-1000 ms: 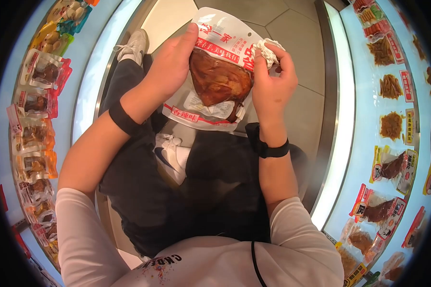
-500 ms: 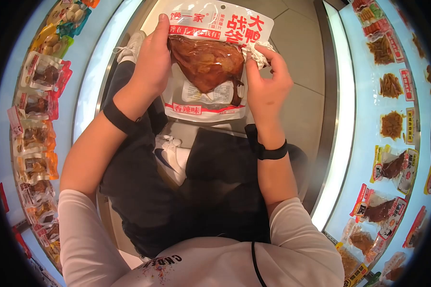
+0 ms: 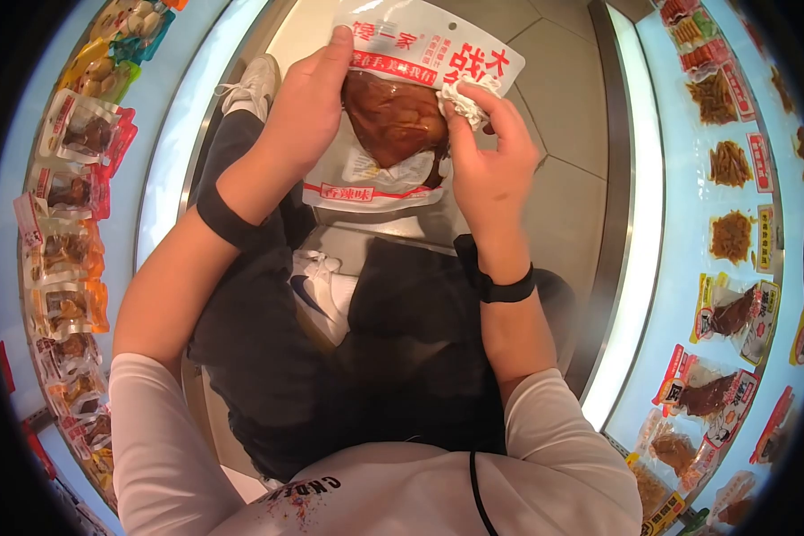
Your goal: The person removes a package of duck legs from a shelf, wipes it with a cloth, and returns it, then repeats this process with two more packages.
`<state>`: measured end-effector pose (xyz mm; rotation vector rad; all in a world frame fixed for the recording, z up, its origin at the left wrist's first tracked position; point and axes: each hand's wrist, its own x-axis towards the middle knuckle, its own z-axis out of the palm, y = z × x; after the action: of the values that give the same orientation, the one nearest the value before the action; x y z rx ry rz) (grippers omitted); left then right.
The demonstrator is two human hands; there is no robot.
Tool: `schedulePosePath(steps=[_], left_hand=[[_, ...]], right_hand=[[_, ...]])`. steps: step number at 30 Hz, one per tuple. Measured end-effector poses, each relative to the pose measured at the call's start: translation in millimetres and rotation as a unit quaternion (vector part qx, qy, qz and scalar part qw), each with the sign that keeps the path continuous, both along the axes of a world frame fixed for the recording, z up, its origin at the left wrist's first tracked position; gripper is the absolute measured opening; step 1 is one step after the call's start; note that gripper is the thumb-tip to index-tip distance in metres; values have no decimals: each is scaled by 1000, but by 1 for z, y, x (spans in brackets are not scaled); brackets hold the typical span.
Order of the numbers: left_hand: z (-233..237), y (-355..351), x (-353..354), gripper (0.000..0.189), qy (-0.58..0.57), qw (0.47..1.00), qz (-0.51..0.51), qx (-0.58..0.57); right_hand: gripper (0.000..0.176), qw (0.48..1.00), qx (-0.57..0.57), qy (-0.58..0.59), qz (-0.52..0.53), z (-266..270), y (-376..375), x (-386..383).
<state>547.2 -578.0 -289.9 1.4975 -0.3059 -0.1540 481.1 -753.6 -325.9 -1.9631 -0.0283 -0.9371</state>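
A clear-fronted snack packet with white and red printing shows a glossy brown piece of meat inside. My left hand grips its left edge, thumb lying on the front near the top. In my right hand a crumpled white tissue is pinched between thumb and fingers. The tissue touches the packet's right side, over part of the red lettering. The packet tilts, its upper right corner lower than its upper left.
Lit shelves flank me on both sides. Packaged snacks line the left one, and more packets hang on the right. Below are my crossed legs, white shoes and the tiled floor.
The packet has tilted clockwise, its top moving right and its bottom left. My right hand has slid the tissue slightly left and down across its front.
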Motion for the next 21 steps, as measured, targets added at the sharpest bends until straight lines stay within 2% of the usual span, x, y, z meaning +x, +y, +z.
schedulePosePath(steps=[2,6,7,9,19,21], left_hand=[[-4,-2,-7,58,-46,996,-38,59],[0,7,-4,58,17,992,-24,123],[1,6,-4,57,31,997,-9,72],[3,2,-3,56,57,998,21,-31],[0,4,4,58,61,995,46,-65],[-1,-1,3,61,55,995,41,-75]], right_hand=[[23,999,-30,-20,22,-2,11,-3],[22,999,-9,-23,33,-9,1,4],[21,1000,1,29,-11,-4,-3,2],[21,999,13,42,-31,-7,-9,3],[25,1000,23,8,3,-12,1,3],[26,999,-27,-21,34,-14,12,1]])
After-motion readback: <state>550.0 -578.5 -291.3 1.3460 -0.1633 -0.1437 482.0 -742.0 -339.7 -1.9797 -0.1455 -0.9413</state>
